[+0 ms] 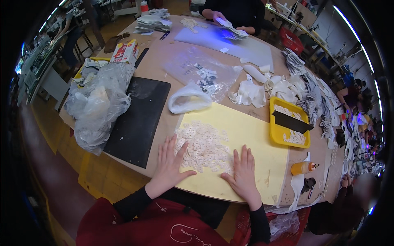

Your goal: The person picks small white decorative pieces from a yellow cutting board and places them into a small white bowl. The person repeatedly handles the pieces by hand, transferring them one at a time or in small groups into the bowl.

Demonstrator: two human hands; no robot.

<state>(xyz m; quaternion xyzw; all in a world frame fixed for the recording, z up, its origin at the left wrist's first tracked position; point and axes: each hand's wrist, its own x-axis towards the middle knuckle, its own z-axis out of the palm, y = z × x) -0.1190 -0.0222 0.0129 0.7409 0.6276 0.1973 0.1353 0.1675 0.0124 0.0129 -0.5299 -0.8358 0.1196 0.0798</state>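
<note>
A loose pile of small, pale oval pieces (pixel 201 145) lies on a yellow sheet (pixel 254 135) in front of me. At the pile's left edge rests my left hand (pixel 169 160), flat with its fingers spread. My right hand (pixel 243 170) lies open on the sheet to the right of the pile, thumb apart from the fingers. Neither hand grips anything. Behind the pile sits a bunched clear plastic bag (pixel 186 99). To the right, a yellow tray (pixel 273 123) holds more pale pieces on both sides of a dark strip (pixel 292 122) laid across it.
A black board (pixel 139 119) and plastic-wrapped bundle (pixel 96 102) stand left. An orange-filled bottle (pixel 303 168) lies right, with cut pale material (pixel 248 92) beyond. Across the table a co-worker's hands (pixel 219 16) hold stacked pieces. A red crate (pixel 301 221) is below the near edge.
</note>
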